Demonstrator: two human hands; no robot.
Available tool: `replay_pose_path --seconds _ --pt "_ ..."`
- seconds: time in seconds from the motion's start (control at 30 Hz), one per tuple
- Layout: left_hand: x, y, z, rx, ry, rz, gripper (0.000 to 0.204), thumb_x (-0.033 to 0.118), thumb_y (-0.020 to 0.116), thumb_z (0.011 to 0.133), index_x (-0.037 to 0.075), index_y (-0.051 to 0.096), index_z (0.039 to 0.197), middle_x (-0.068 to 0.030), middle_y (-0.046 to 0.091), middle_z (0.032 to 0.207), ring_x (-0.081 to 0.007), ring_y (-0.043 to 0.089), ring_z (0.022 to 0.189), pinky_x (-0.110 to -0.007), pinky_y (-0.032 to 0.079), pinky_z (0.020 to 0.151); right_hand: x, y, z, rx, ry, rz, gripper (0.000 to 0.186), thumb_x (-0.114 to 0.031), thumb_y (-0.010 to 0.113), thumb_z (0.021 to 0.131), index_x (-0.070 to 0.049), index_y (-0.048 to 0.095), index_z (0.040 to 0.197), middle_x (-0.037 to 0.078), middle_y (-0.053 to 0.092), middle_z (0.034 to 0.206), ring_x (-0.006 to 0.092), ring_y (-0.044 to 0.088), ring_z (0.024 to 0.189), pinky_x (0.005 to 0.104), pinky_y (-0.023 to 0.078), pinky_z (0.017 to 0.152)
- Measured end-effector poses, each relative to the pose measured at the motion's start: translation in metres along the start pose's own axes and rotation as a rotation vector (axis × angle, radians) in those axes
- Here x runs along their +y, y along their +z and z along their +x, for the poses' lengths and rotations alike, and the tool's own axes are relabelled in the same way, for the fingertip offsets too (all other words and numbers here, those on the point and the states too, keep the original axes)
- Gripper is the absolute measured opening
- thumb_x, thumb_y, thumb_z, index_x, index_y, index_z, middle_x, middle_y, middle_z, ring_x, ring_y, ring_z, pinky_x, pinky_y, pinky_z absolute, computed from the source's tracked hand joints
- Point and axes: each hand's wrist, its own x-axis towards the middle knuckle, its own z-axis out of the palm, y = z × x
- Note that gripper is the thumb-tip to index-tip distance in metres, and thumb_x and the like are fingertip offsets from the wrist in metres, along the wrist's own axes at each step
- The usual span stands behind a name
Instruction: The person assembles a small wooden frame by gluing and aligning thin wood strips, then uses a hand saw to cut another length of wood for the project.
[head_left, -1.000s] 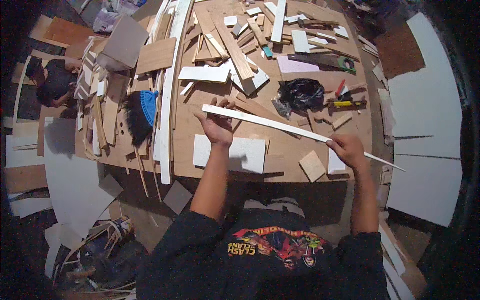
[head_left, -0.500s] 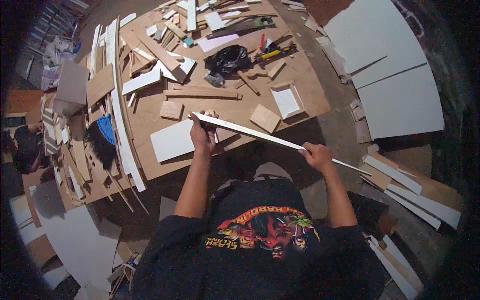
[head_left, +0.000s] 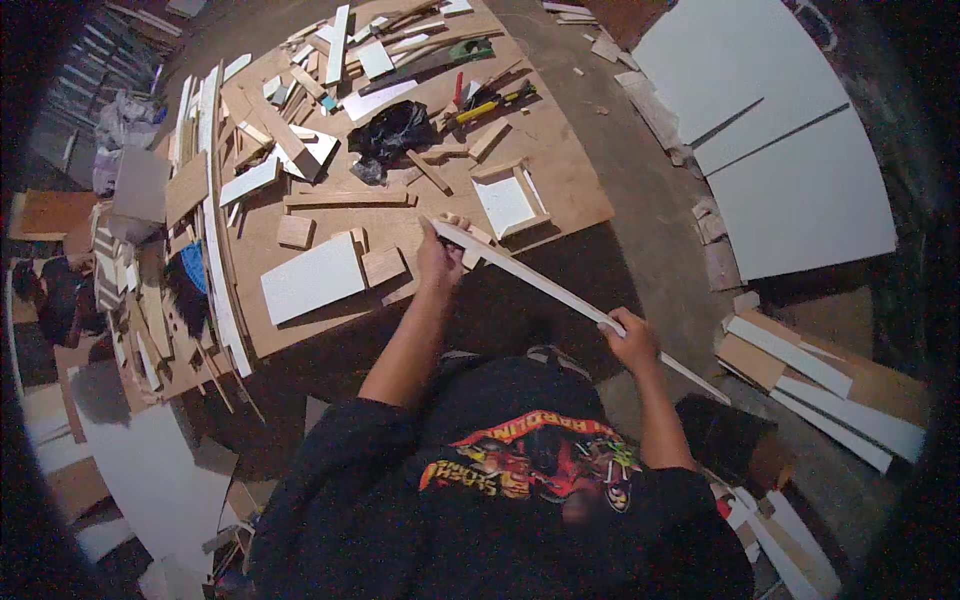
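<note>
White-faced, long and thin, a straight wooden strip slants in the air from the near edge of the brown wooden tabletop down to the right, its lower end out over the floor; the left hand holds it close to the upper end, thumb on one side and fingers curled round the other; the right hand is clamped on it farther down, thumb and fingers closed together, with the thinner-looking tail running on past the fist. Just beyond the left hand lie a plain square wooden block and a white rectangular panel; a shallow wooden box with a white bottom sits near the table's right edge; farther back are a crumpled black plastic bag, a yellow-handled tool and a green-handled saw; a blue-and-black bristled brush lies to the left, beside long white strips; at the dim left rim, what seems to be another person is hard to make out.
</note>
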Motion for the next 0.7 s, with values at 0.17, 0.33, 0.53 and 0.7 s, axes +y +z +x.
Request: replay_pose_path --seconds 0.17,0.33,0.53,0.7 --pt "-0.074 0.047 -0.019 -0.041 -0.119 0.122 0.073 0.06 0.035 0.103 -0.005 0.045 0.134 -0.0179 0.063 0.125 -0.0276 0.067 0.108 -0.028 0.058 0.075 0.067 -0.034 0.003 0.037 0.023 0.037 0.026 -0.033 0.074 0.086 -0.009 0.067 0.095 0.014 0.071 0.091 0.0365 0.067 0.088 0.0442 0.051 0.073" --pt "-0.119 0.07 -0.029 -0.017 -0.012 0.245 0.07 0.059 0.028 0.105 0.002 0.046 0.14 -0.017 0.066 0.122 -0.0175 0.069 0.088 -0.022 0.051 0.051 0.108 -0.062 0.013 -0.037 0.093 0.009 0.028 -0.031 0.077 0.084 -0.008 0.066 0.095 0.015 0.069 0.088 0.0358 0.067 0.085 0.0433 0.05 0.072" --pt "-0.126 0.093 -0.035 0.074 -0.055 0.172 0.072 0.065 0.03 0.102 0.005 0.048 0.138 -0.0212 0.067 0.106 -0.0167 0.062 0.074 -0.024 0.049 0.051 0.12 -0.065 0.04 0.015 -0.014 0.119 0.027 -0.027 0.079 0.082 -0.009 0.064 0.094 0.015 0.069 0.085 0.0364 0.067 0.082 0.0443 0.05 0.07" --pt "-0.123 0.095 -0.011 0.123 -0.036 -0.053 0.073 0.067 0.031 0.1 0.005 0.047 0.133 -0.0152 0.061 0.096 -0.0244 0.06 0.074 -0.034 0.051 0.061 0.112 -0.057 0.071 -0.04 0.02 0.01 0.029 -0.024 0.08 0.081 -0.008 0.06 0.094 0.016 0.069 0.082 0.0369 0.067 0.076 0.0449 0.05 0.065"
